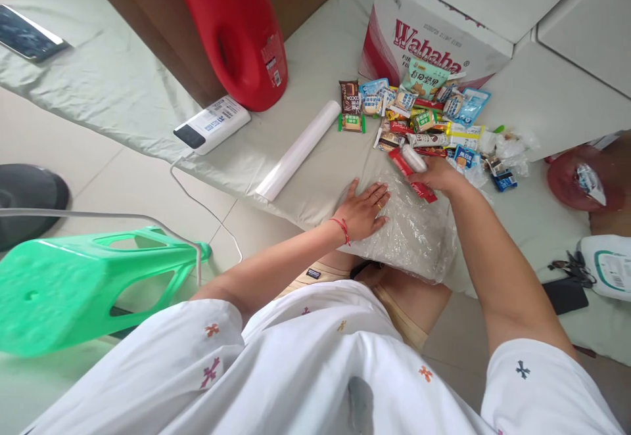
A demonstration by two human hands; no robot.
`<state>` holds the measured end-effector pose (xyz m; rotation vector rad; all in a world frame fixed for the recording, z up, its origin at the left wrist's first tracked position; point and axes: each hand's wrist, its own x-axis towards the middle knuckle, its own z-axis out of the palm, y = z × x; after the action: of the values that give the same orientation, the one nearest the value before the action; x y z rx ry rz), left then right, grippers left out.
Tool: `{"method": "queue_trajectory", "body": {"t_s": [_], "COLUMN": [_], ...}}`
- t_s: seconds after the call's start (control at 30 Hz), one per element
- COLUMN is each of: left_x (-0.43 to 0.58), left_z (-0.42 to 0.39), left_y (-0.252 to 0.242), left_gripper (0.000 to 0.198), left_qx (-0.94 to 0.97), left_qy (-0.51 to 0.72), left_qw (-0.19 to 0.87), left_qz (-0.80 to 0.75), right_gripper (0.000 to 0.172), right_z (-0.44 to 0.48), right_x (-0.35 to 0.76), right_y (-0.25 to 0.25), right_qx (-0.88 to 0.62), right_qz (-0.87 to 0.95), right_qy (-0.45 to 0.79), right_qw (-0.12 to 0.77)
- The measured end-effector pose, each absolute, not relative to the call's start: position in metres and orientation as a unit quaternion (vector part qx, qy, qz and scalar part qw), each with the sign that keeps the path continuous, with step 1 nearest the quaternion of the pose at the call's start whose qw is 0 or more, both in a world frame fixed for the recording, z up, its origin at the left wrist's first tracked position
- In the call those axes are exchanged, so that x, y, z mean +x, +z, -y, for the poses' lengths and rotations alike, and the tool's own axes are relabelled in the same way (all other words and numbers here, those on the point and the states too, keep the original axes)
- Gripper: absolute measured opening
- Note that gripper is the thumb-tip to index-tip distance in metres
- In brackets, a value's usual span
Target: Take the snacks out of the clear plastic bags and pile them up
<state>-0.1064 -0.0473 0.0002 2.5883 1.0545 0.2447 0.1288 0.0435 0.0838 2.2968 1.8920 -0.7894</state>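
Observation:
My left hand [363, 209] lies flat and open on a clear plastic bag [414, 234] at the near edge of the cloth-covered surface [123, 93]. My right hand [436, 173] is closed round a small white packet [413, 157], right over a long red packet [417, 182] that rests on the bag. Just beyond my right hand spreads a pile of small snack packets [424, 116]. A red string is tied round my left wrist.
A roll of clear bags [298, 150] lies left of the snacks. Behind stand a red jug [236, 31], a white power bank [211, 124] and a Wahaha carton [419, 41]. A green stool [83, 284] is at my left, a red bag [582, 179] at right.

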Motion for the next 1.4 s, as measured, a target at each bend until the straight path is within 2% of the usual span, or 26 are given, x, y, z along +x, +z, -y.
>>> {"method": "queue_trajectory", "body": {"t_s": [0.13, 0.2, 0.23, 0.3, 0.37, 0.43, 0.57, 0.67, 0.77, 0.9, 0.97, 1.1, 1.2, 1.27, 1.33, 1.4], "left_x": [-0.105, -0.104, -0.103, -0.103, -0.102, -0.102, -0.105, -0.111, -0.119, -0.121, -0.115, -0.092, -0.076, -0.07, -0.067, -0.067], "left_z": [0.048, 0.047, 0.047, 0.046, 0.046, 0.047, 0.046, 0.042, 0.034, 0.021, 0.014, -0.01, -0.035, -0.049, -0.058, -0.062], "left_y": [0.0, 0.0, 0.0, 0.0, 0.001, 0.001, 0.005, 0.009, 0.011, 0.016, 0.023, 0.034, 0.033, 0.028, 0.022, 0.018], "left_gripper": [0.065, 0.066, 0.067, 0.067, 0.068, 0.068, 0.074, 0.085, 0.084, 0.048, 0.038, 0.043, 0.05, 0.047, 0.04, 0.033], "left_qx": [0.904, 0.898, 0.896, 0.895, 0.895, 0.894, 0.888, 0.88, 0.868, 0.843, 0.83, 0.828, 0.838, 0.847, 0.86, 0.87], "left_qy": [0.088, 0.089, 0.087, 0.081, 0.08, 0.088, 0.09, 0.091, 0.118, 0.196, 0.227, 0.239, 0.198, 0.144, 0.102, 0.085], "left_qw": [0.165, 0.163, 0.164, 0.17, 0.175, 0.174, 0.186, 0.221, 0.257, 0.248, 0.227, 0.187, 0.182, 0.186, 0.184, 0.177], "left_qz": [-0.385, -0.399, -0.403, -0.405, -0.403, -0.404, -0.411, -0.411, -0.408, -0.435, -0.455, -0.472, -0.475, -0.477, -0.466, -0.452], "right_gripper": [0.044, 0.047, 0.046, 0.041, 0.034, 0.029, 0.026, 0.037, 0.048, 0.045, 0.043, 0.057, 0.053, 0.048, 0.049, 0.052], "right_z": [-0.023, -0.002, 0.01, 0.034, 0.054, 0.065, 0.064, 0.058, 0.059, 0.059, 0.054, 0.036, 0.026, 0.022, 0.017, 0.011], "right_x": [0.159, 0.164, 0.163, 0.154, 0.139, 0.126, 0.116, 0.121, 0.132, 0.153, 0.165, 0.181, 0.188, 0.193, 0.198, 0.201], "right_y": [0.128, 0.149, 0.157, 0.164, 0.157, 0.139, 0.097, 0.081, 0.078, 0.081, 0.079, 0.069, 0.063, 0.06, 0.057, 0.053], "right_qx": [0.774, 0.752, 0.735, 0.69, 0.633, 0.597, 0.585, 0.596, 0.586, 0.618, 0.661, 0.708, 0.716, 0.729, 0.744, 0.745], "right_qz": [-0.549, -0.569, -0.594, -0.648, -0.691, -0.721, -0.747, -0.748, -0.768, -0.746, -0.71, -0.678, -0.649, -0.621, -0.607, -0.614], "right_qy": [-0.264, -0.254, -0.26, -0.304, -0.348, -0.341, -0.264, -0.214, -0.22, -0.248, -0.226, -0.185, -0.249, -0.271, -0.254, -0.237], "right_qw": [-0.175, -0.214, -0.198, -0.104, 0.011, 0.088, 0.173, 0.198, 0.136, -0.033, -0.083, -0.071, -0.063, -0.095, -0.12, -0.109]}}
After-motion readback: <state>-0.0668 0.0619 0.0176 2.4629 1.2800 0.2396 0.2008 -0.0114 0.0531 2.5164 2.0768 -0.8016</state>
